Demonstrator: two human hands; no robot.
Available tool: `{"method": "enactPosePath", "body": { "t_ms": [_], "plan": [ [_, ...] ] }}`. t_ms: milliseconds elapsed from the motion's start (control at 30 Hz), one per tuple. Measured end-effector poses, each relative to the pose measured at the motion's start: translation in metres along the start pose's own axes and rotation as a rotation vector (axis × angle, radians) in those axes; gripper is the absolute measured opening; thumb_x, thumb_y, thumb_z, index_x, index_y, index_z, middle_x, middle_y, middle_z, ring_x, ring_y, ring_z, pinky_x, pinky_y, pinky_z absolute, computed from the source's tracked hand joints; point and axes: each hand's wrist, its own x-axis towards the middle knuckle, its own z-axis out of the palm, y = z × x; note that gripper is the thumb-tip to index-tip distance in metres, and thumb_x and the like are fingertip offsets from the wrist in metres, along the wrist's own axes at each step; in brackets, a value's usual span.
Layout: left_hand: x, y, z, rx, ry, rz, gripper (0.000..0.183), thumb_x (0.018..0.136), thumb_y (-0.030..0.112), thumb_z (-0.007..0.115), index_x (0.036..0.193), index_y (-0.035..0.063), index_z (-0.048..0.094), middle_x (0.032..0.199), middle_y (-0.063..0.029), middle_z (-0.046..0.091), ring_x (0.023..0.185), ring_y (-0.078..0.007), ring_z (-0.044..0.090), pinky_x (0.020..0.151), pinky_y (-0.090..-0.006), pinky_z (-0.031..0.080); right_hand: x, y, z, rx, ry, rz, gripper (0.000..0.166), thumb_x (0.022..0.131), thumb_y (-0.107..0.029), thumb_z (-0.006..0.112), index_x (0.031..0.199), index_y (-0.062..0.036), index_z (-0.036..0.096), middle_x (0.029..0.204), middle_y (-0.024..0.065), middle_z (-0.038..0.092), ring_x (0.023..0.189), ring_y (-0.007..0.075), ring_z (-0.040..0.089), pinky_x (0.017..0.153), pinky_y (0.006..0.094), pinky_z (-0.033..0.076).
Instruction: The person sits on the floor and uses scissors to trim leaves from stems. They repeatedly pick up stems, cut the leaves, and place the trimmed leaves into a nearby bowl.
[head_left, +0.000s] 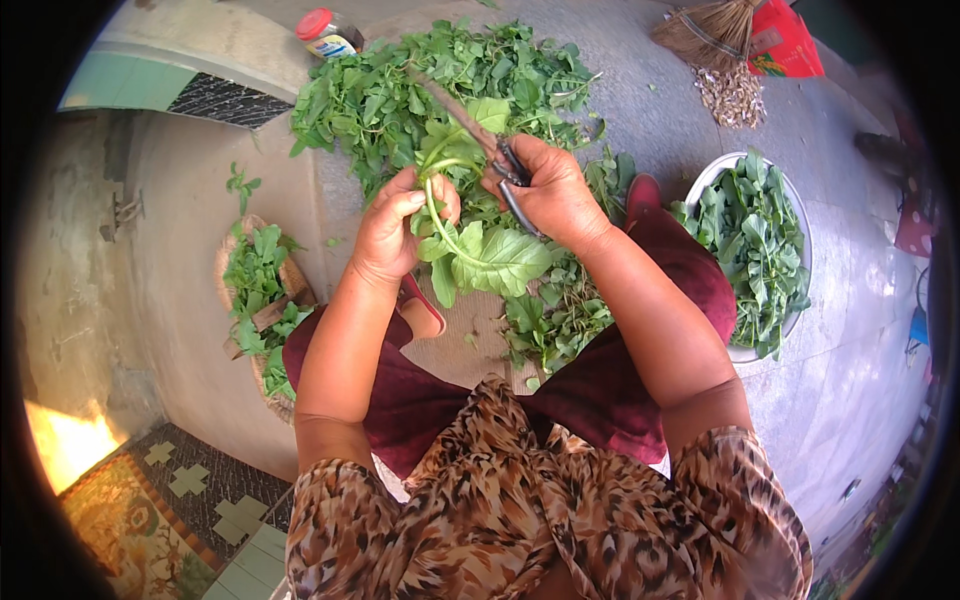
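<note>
My left hand (405, 225) grips a leafy green plant (501, 261) by its pale, curved stems. Broad leaves hang below the fingers and more spread above them. In my right hand (551, 191) is a pair of scissors (466, 120) with dark handles and rust-brown blades. The blades look close together and point up and to the left, passing over the leaves above my left hand. Beyond both hands a large heap of cut greens (375, 97) lies on the floor. A smaller pile of greens and stalks (559, 315) lies between my legs.
A white basin (807, 259) full of leaves stands to my right. On the left is a woven basket (225, 259) holding greens. A red-lidded jar (330, 34) stands behind the heap. A straw broom (705, 34), a red bag (784, 41) and a scatter of husk-like bits (731, 97) are at the back right.
</note>
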Motion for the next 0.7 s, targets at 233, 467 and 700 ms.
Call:
{"method": "enactPosePath", "body": {
  "t_ms": [233, 467, 700],
  "plan": [
    [0.002, 0.009, -0.021, 0.078, 0.119, -0.086, 0.026, 0.085, 0.014, 0.053, 0.105, -0.001, 0.058, 0.09, -0.008, 0.063, 0.081, -0.0165, 0.059, 0.077, -0.0292, 0.049, 0.001, -0.022, -0.023, 0.357, -0.128, 0.272, 0.011, 0.082, -0.009, 0.069, 0.089, -0.0037, 0.061, 0.07, -0.0019, 0.058, 0.054, 0.0052, 0.051, 0.05, 0.019, 0.042],
    [-0.002, 0.021, -0.023, 0.31, 0.167, -0.133, 0.032, 0.084, 0.013, 0.054, 0.113, -0.0014, 0.057, 0.096, -0.0091, 0.064, 0.085, -0.0183, 0.062, 0.081, -0.0316, 0.049, 0.0, -0.022, -0.033, 0.448, -0.2, 0.348, 0.012, 0.08, -0.009, 0.07, 0.089, -0.0033, 0.064, 0.071, -0.0011, 0.059, 0.053, 0.0058, 0.05, 0.049, 0.0196, 0.039],
    [0.001, 0.016, -0.02, 0.294, 0.169, -0.122, 0.033, 0.085, 0.011, 0.053, 0.115, -0.0005, 0.054, 0.098, -0.01, 0.063, 0.089, -0.0199, 0.062, 0.082, -0.0324, 0.05, 0.0, -0.016, -0.032, 0.441, -0.234, 0.35, 0.014, 0.078, -0.011, 0.067, 0.089, -0.0034, 0.064, 0.068, -0.0031, 0.056, 0.054, 0.005, 0.045, 0.051, 0.0201, 0.035]
  ]
}}
